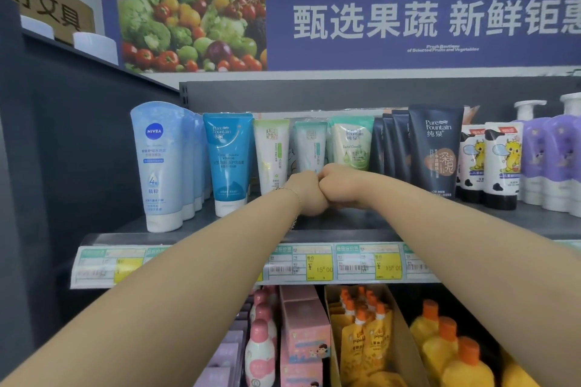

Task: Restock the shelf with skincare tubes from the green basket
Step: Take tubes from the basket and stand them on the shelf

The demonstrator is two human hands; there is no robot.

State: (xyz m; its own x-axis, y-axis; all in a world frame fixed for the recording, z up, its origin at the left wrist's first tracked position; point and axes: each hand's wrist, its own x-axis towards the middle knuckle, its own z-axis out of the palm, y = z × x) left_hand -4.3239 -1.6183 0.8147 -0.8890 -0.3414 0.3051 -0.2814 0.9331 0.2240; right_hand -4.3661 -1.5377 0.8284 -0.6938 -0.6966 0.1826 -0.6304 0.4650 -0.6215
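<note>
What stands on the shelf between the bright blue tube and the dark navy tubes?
Head view: three pale tubes stand there, a white and green tube, a light teal tube and a mint green tube. Both hands reach in below them.

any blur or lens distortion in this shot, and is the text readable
Head view: wide-angle bending curves the shelf edge and the banner; lighting is even, without hard shadows. The left hand and right hand look soft. The big banner characters and the logo on the pale blue tube read clearly; the price labels are smeared, barcodes illegible.
</note>
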